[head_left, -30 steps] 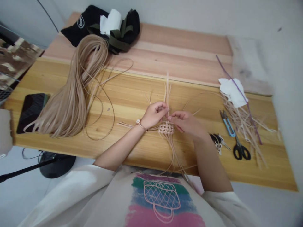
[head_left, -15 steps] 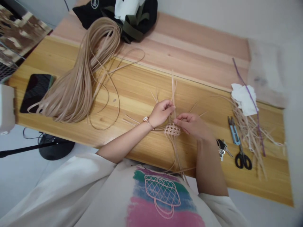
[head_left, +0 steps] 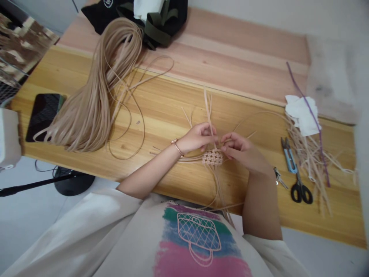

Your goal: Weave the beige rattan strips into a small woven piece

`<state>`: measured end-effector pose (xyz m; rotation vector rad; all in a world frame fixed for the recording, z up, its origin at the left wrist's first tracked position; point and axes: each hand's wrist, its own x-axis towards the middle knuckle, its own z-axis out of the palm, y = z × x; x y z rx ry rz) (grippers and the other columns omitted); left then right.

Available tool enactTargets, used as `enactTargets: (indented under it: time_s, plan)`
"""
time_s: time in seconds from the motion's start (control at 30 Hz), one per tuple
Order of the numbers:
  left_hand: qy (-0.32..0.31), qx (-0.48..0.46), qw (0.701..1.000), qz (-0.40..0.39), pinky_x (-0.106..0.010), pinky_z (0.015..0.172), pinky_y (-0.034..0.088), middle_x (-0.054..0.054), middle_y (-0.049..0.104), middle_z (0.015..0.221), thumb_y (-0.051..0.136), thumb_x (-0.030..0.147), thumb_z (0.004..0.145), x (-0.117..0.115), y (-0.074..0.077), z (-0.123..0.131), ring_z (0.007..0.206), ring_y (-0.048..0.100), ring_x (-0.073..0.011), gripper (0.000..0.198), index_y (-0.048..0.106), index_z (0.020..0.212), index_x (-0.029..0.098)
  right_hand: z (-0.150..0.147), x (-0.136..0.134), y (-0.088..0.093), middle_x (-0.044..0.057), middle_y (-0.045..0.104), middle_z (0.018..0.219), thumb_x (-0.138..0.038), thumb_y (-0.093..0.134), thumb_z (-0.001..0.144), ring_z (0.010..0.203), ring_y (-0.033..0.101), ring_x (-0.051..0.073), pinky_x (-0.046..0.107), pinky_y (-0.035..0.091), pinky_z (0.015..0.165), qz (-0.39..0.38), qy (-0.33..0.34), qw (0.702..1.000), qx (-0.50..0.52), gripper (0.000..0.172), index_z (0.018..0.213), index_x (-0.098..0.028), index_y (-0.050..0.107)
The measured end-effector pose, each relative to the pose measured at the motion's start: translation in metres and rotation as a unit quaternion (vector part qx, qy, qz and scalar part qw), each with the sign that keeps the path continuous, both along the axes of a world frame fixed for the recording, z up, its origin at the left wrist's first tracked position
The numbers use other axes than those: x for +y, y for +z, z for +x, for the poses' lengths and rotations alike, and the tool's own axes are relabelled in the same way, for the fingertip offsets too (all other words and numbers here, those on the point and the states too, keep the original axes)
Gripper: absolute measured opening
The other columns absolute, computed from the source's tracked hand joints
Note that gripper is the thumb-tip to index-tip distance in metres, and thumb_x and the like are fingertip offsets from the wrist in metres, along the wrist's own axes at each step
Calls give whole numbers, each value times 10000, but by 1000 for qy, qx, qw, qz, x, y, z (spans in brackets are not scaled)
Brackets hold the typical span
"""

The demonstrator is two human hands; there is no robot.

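Note:
A small woven piece [head_left: 212, 157] of beige strips lies near the table's front edge, with loose strip ends fanning out on all sides. Just above it, my left hand [head_left: 201, 137] is closed on an upright weaving strip [head_left: 207, 104], fingers curled and thumb against it. At the piece's upper right corner, my right hand [head_left: 236, 147] pinches a thin strip between thumb and fingers. Both hands nearly meet over the top edge of the weave. More strips [head_left: 217, 188] hang from the piece toward my lap.
A big hank of beige strips [head_left: 95, 96] lies left, partly over a phone [head_left: 44, 115]. On the right are blue snips [head_left: 288, 156], black scissors [head_left: 301, 192], keys [head_left: 279, 179], strip offcuts [head_left: 313, 157], white paper [head_left: 302, 115] and a purple strip [head_left: 305, 102]. A dark bag [head_left: 164, 23] sits behind.
My right hand has moved slightly right, away from the upright strips. My left hand has shifted a little right, its fingers now around the upright strip. The view has turned slightly.

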<state>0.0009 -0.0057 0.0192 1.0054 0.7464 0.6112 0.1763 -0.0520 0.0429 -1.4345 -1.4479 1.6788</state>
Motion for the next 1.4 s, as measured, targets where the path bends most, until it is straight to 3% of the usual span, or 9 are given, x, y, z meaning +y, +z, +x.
enactTargets:
  time_s: [0.13,0.4,0.73,0.87,1.03,1.13,1.3,1.4]
  plan:
    - [-47,-14,999,-22,-132,340,250,50,592,588,692,118,680,-3,1,-1,340,402,9,271,476,845,125,1,-1,1,-72,461,547,-341,641,715,482,379,71,213,286,483,34,-8,999,3,259,881,-211,490]
    - [-81,-30,996,-5,-151,365,273,28,606,701,715,150,649,-5,-4,2,391,439,-1,364,487,931,127,0,-1,0,-55,526,562,-251,636,679,452,384,65,211,266,453,69,-73,995,8,195,843,-206,540]
    - [-75,-44,995,50,-234,693,425,21,599,723,743,138,612,0,-8,12,683,555,-63,347,514,873,118,-5,3,1,-63,468,508,-145,608,533,391,289,34,202,176,395,70,-272,956,87,146,653,-198,544]
    - [-71,-38,995,59,-188,613,420,20,609,711,739,122,614,1,-7,11,635,553,-47,333,518,863,115,-6,4,1,-67,414,482,-151,604,548,397,266,38,209,168,403,76,-281,953,90,123,644,-201,544]
    - [-92,-15,995,45,-160,399,298,13,616,713,706,172,675,0,-4,4,412,419,3,342,558,977,107,0,1,1,-36,441,536,-156,561,587,456,318,71,227,212,424,75,-208,975,25,151,721,-213,601]
    - [-89,-10,995,46,-158,384,302,-7,622,772,700,163,672,-1,-5,2,437,441,-5,331,579,972,97,4,-1,-1,-14,488,599,-189,589,631,494,360,88,235,261,439,92,-196,976,-11,139,764,-220,612]
    - [-94,-27,994,51,-165,383,307,-3,614,789,678,143,672,1,-6,3,436,420,-7,360,584,1016,97,1,-2,-2,-1,542,685,-283,636,708,545,417,101,257,326,495,140,-219,966,-9,96,790,-234,621]
    - [-94,-40,994,48,-167,385,294,5,608,766,673,149,673,4,-5,5,441,426,-15,359,585,1018,107,-5,-2,-1,-8,490,628,-335,655,712,520,386,102,267,308,486,153,-257,954,20,125,782,-236,628]
